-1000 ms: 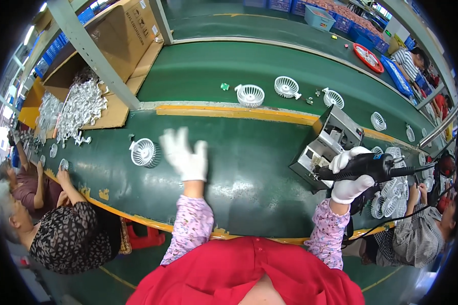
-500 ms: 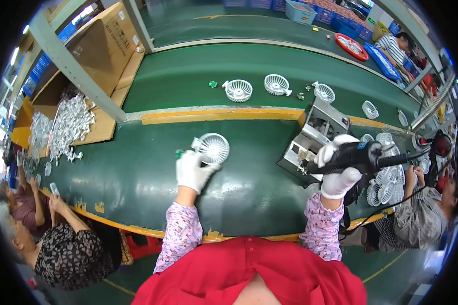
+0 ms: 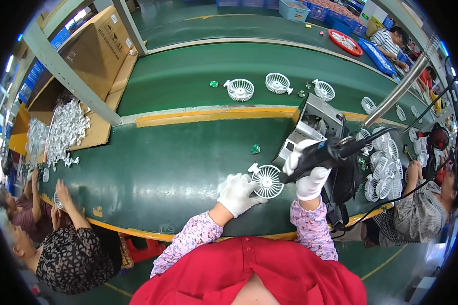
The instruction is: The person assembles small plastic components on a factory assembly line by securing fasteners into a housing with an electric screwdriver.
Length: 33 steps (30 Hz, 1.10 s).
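A round white plastic fan housing [image 3: 268, 181] with radial ribs lies on the green work surface in front of me. My left hand [image 3: 237, 194], in a white glove, grips its left edge between fingers and thumb. Beyond the housing's small neck lies a green circuit board [image 3: 255, 149], which appears joined to it by a thin wire. My right hand [image 3: 311, 184], also gloved, is wrapped round a black electric screwdriver [image 3: 318, 158]. The tool's front end points left and sits close to the housing's right edge; whether its tip touches is not clear.
A metal box-shaped device [image 3: 320, 119] stands just beyond the screwdriver. Many white housings [image 3: 384, 170] are heaped at the right. More housings [image 3: 240, 90] lie on the far belt. A cardboard box [image 3: 94, 56] with clear plastic parts [image 3: 68, 127] stands left. People sit at both sides.
My left hand has brought the fan housing rightward and nearer to me, turning it, and the circuit board now lies beyond it. The screwdriver has moved left to the housing.
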Each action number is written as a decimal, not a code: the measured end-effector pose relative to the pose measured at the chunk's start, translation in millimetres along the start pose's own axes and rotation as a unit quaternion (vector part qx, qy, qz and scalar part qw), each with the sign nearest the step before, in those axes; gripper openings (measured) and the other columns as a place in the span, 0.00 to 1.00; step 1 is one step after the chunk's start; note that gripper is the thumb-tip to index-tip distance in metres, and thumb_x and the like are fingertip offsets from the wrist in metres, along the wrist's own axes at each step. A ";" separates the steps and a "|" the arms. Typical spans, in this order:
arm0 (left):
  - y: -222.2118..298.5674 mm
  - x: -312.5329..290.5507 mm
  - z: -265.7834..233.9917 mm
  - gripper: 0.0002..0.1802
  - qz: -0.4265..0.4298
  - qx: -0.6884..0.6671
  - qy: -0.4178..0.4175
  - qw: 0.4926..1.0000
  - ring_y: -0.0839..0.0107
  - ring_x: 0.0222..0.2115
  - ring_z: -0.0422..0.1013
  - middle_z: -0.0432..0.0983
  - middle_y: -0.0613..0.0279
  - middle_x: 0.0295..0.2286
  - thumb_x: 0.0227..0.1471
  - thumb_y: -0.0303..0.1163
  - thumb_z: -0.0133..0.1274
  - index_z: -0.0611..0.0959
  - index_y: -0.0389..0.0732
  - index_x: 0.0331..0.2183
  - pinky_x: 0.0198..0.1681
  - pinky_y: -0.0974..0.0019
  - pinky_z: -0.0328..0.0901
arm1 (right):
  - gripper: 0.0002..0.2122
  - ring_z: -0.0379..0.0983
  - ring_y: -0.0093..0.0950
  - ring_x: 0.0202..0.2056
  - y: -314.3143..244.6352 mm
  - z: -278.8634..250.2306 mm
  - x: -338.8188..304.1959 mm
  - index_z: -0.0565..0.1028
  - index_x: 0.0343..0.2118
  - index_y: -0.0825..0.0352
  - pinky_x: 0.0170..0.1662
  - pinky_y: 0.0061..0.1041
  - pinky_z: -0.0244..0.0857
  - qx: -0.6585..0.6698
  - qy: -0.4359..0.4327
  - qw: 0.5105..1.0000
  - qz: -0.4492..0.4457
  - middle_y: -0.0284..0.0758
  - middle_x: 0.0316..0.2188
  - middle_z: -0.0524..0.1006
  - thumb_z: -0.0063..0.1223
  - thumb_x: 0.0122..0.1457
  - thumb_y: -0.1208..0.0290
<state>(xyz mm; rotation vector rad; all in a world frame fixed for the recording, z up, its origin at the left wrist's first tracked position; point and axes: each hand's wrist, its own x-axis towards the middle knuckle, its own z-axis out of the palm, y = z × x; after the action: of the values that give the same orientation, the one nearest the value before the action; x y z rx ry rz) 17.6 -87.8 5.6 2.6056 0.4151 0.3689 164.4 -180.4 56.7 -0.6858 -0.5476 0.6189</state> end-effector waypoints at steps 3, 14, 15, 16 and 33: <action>0.5 0.8 -1.7 0.19 -0.007 -0.007 -0.016 1.000 0.62 0.27 0.68 0.69 0.60 0.20 0.31 0.51 0.60 0.80 0.45 0.21 0.32 0.61 0.59 | 0.29 0.67 0.30 0.20 11.2 -1.9 5.7 0.67 0.37 0.72 0.21 0.25 0.62 0.020 -0.065 0.998 -0.013 0.38 0.23 0.71 0.65 0.37 0.57; -1.8 0.1 -0.9 0.17 -0.005 -0.031 -0.020 0.999 0.61 0.26 0.67 0.69 0.59 0.19 0.34 0.49 0.58 0.80 0.45 0.21 0.31 0.60 0.58 | 0.34 0.69 0.22 0.20 24.3 -2.5 11.6 0.68 0.35 0.74 0.20 0.16 0.61 0.004 -0.077 0.989 0.123 0.35 0.21 0.71 0.71 0.28 0.54; -1.9 0.2 -0.7 0.17 -0.006 -0.030 -0.019 0.999 0.61 0.26 0.67 0.69 0.59 0.19 0.33 0.49 0.58 0.80 0.45 0.21 0.31 0.60 0.58 | 0.34 0.69 0.22 0.20 25.3 0.2 11.0 0.68 0.35 0.74 0.19 0.16 0.60 0.014 -0.079 0.989 0.125 0.35 0.20 0.71 0.72 0.28 0.54; -2.2 0.2 -0.2 0.17 -0.005 -0.031 -0.020 0.999 0.61 0.26 0.67 0.69 0.59 0.19 0.33 0.49 0.58 0.80 0.45 0.21 0.31 0.60 0.58 | 0.33 0.68 0.22 0.20 28.3 -1.1 10.5 0.69 0.35 0.74 0.18 0.16 0.59 0.021 -0.079 0.990 0.118 0.35 0.22 0.72 0.72 0.28 0.56; 2.2 -0.5 -4.8 0.15 -0.012 -0.030 -0.026 0.999 0.63 0.26 0.66 0.68 0.60 0.19 0.34 0.48 0.59 0.80 0.47 0.20 0.31 0.61 0.57 | 0.38 0.63 0.25 0.17 -35.7 0.8 24.0 0.66 0.35 0.69 0.19 0.20 0.56 -0.122 0.040 0.982 -0.138 0.33 0.18 0.67 0.62 0.30 0.39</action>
<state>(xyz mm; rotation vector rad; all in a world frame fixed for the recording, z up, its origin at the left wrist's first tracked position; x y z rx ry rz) 16.1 -87.9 10.7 2.5432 0.4104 0.3010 192.5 -185.7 88.9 -0.8442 -0.6378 0.2641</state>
